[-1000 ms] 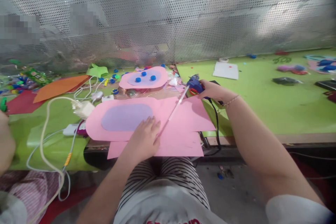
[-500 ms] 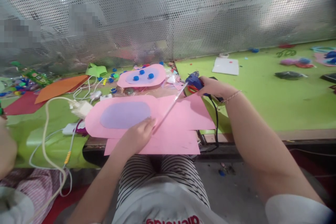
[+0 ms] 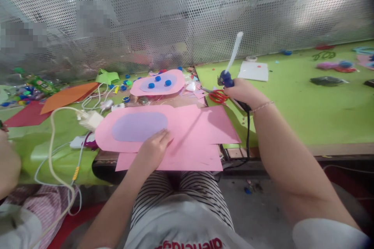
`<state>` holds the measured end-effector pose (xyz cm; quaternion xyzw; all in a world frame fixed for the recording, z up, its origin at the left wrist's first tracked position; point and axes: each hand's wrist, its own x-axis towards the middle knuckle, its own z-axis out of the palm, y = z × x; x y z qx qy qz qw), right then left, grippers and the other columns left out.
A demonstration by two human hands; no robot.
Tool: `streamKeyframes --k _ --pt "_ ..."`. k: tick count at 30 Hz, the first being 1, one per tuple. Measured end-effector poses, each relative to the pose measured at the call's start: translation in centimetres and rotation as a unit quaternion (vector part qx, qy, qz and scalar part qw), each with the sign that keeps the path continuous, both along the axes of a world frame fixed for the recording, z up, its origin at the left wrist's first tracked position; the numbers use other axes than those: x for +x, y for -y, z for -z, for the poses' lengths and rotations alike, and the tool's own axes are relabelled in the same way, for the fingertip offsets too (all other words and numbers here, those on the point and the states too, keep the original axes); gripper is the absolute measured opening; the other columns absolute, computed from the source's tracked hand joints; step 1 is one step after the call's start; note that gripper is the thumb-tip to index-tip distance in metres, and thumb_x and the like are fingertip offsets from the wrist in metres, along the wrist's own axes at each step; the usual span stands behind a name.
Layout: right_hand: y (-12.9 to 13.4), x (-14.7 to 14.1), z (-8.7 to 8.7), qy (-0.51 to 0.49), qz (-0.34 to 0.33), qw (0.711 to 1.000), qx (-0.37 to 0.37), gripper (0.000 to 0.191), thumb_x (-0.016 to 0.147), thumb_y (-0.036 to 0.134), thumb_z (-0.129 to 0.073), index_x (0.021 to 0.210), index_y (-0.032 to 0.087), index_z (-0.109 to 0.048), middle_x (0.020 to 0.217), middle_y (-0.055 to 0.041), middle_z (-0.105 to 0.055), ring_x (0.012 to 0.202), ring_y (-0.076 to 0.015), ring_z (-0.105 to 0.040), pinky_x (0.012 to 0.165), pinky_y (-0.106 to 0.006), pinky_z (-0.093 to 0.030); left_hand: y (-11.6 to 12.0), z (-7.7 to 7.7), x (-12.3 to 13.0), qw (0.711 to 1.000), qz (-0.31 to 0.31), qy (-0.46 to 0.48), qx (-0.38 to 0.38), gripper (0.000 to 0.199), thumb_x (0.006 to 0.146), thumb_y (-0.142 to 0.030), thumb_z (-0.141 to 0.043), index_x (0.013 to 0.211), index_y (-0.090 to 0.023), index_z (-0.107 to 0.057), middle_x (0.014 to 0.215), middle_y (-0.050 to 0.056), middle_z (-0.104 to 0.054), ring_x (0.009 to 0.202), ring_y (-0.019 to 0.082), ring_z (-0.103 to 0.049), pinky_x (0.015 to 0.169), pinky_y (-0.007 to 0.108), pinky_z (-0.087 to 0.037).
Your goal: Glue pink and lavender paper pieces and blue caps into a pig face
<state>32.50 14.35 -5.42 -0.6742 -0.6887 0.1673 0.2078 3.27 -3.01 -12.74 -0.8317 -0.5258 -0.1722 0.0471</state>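
Glue stick now points upward from the blue gun.

Left hand: lies on the pink paper, at the right edge of a purple oval
Right hand: grips a blue glue gun, translucent stick pointing up, black cord hanging down
Scissors: red-handled, just beside the right hand
Farther pink piece: carries three blue caps
Table's left side: orange sheet overlapping a red sheet
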Motion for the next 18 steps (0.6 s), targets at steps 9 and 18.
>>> streamKeyframes --k 9,18 --pt "2.3 -2.8 -0.6 -0.251 -0.140 0.957 -0.049 0.019 0.072 0.035 -0.063 0.072 0.017 -0.056 0.055 -0.0022 -0.051 0.047 -0.0115 -0.046 0.044 -0.024 -0.034 -0.2 -0.3 0.1 0.962 -0.163 0.214 -0.040 0.036 0.088 -0.024 -0.038 0.115 -0.016 -0.060 0.109 0.009 -0.067 0.103 0.022 -0.061 0.089 0.035 -0.049" --pt "3.4 -6.1 0.9 -0.291 -0.232 0.912 -0.173 0.010 0.071 0.021 -0.063 0.066 0.017 -0.055 0.048 0.0010 -0.048 0.044 -0.0091 -0.044 0.043 -0.022 -0.034 0.6 -0.9 0.8 0.890 -0.301 0.339 -0.042 0.038 0.090 -0.038 -0.033 0.100 -0.015 -0.062 0.086 0.008 -0.069 0.086 0.023 -0.063 0.076 0.033 -0.048"
